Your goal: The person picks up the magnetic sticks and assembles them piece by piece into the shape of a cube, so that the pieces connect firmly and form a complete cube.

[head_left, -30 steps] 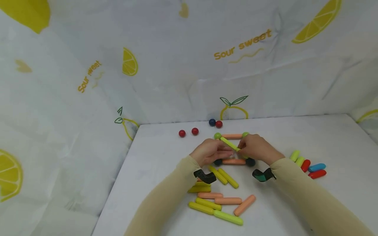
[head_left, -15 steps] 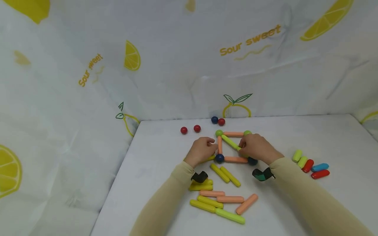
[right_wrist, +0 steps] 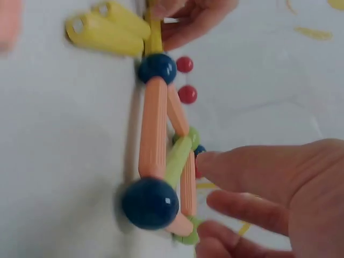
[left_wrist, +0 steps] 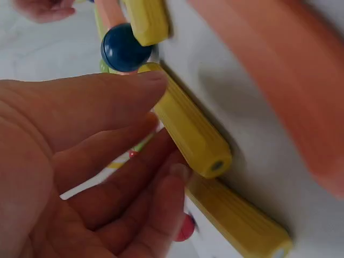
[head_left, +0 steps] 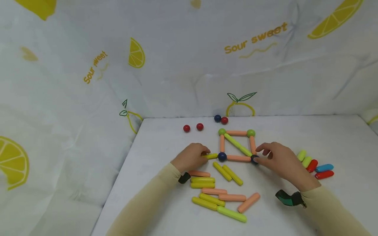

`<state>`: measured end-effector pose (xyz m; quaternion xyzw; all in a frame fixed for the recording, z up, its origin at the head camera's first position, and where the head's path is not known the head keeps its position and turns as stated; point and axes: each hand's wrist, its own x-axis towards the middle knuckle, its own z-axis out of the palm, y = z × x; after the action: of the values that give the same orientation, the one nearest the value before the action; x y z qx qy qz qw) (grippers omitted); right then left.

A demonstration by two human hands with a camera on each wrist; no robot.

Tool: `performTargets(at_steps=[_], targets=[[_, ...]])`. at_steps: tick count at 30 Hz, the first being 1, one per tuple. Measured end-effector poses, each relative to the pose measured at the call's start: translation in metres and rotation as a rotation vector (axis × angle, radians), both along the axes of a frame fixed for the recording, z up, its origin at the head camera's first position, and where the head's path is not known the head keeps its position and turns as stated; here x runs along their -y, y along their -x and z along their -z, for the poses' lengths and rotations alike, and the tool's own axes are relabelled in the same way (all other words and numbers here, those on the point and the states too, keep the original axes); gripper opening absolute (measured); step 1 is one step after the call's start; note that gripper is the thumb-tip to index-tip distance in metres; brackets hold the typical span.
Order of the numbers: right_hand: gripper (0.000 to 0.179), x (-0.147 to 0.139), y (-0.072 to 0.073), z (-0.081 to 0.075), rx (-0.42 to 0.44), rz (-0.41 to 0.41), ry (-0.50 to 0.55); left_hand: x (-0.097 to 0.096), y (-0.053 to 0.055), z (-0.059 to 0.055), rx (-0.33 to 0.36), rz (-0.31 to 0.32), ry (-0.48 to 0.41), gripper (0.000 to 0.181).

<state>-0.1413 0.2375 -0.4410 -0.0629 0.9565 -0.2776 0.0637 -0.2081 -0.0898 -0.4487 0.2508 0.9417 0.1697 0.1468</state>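
In the head view a flat square of orange sticks lies on the table, with green balls at its far corners, such as the far-left green ball (head_left: 222,131), and dark blue balls at the near ones. A long lime-green stick (head_left: 238,144) crosses it diagonally. My left hand (head_left: 192,157) pinches a yellow stick (left_wrist: 193,126) between thumb and fingers, its far end against the left dark blue ball (head_left: 222,156). Another yellow stick (left_wrist: 239,217) lies under those fingers. My right hand (head_left: 280,163), fingers loosely bent and apart, is beside the right dark blue ball (right_wrist: 150,203), holding nothing.
Several yellow and orange sticks, among them an orange stick (head_left: 249,202), lie nearer me. Short lime, red and blue sticks, including a blue stick (head_left: 324,168), are at the right. Red balls, one a red ball (head_left: 186,128), and a dark blue ball (head_left: 217,118) sit at the back.
My right hand has let go of the lime-green diagonal and drawn back to the right and nearer me. My left hand has moved left from the square to the yellow stick.
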Motion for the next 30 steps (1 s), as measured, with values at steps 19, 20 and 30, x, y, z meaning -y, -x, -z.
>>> performTargets(at_steps=[19, 20, 30], targets=[[0.024, 0.043, -0.060, 0.021, 0.071, -0.328, 0.019, 0.055, -0.038, 0.008, 0.079, 0.082, -0.091, 0.023], [0.023, 0.043, -0.060, 0.022, 0.064, -0.332, 0.013, 0.054, -0.037, 0.009, 0.083, 0.084, -0.089, 0.022], [0.016, 0.061, -0.055, 0.025, 0.077, -0.384, 0.020, 0.046, -0.032, 0.011, 0.038, 0.155, -0.044, 0.017]])
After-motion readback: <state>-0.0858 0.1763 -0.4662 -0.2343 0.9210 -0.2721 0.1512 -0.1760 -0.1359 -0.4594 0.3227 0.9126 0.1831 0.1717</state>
